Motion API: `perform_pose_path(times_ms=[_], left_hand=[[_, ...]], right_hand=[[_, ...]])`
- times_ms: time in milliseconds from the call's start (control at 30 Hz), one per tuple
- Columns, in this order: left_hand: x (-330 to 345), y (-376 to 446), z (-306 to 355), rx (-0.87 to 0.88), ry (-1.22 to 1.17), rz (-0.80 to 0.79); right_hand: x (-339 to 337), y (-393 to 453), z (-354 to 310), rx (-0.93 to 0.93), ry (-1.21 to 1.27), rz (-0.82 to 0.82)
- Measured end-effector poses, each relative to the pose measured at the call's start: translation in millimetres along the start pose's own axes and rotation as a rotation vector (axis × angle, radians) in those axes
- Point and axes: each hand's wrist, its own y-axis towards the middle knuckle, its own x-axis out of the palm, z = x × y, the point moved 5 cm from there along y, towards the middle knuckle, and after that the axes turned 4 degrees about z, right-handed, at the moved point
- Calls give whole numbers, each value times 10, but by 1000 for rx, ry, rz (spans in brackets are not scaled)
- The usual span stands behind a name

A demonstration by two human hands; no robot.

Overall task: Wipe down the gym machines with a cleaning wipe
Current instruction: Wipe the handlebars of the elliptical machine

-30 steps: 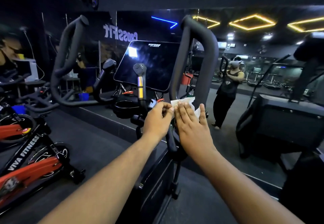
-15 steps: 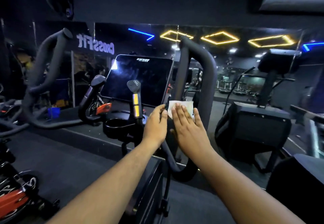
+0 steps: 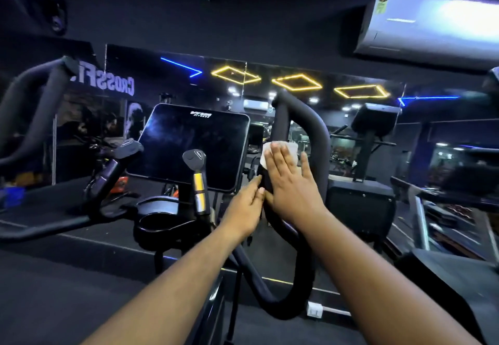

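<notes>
Left hand: the left hand (image 3: 244, 204) reaches to the inner side of the looped handlebar, fingers fairly straight, fingertips touching the bar just beside the right hand; it grips nothing that can be seen.
Right hand: the right hand (image 3: 290, 182) lies flat, fingers straight and slightly spread, pressing the wipe against the bar.
Wipe: the wipe (image 3: 280, 150), white, thin and crumpled at the edges, sits under the right fingertips, on the upper left side of the loop.
Handlebar: the right handlebar (image 3: 318, 139) is a thick, black, matte padded tube bent into a tall closed loop.
Cup holder: a glossy black round cup holder (image 3: 159, 219) sits below the screen; its contents cannot be made out.
Grip: a short upright grip (image 3: 199, 182) with shiny yellow-silver bands and a dark cap stands beside the holder.
Screen: a flat, dark, glossy screen (image 3: 189, 145) with rounded corners is tilted back.
Mirror: the mirror (image 3: 351, 107) on the wall shows yellow diamond lights and blue strips.
Air conditioner: a white air conditioner (image 3: 432, 28) hangs at upper right.
</notes>
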Motion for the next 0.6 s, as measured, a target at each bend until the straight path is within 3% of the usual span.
perform_pose_path(times_ms=[67,133,200,300,467,600], left_hand=[[-4,42,51,57,92,-7],[-41,32,93,159,378,-39],[-112,0,82,259,732,-44],[-311,22,-64,341,1026,-2],[-669,176,-507,258,1187,2],[-777,235,-752,215,1205,-41]], right_hand=[[-88,133,46,-23,-26,-48],[-66,93,61,-46,1,-75],[-14,-21,87,-78,6,-34],[-14,51,180,-110,-75,42],[-100,358,194,-32,-11,29],[77,70,-26,-12,91,22]])
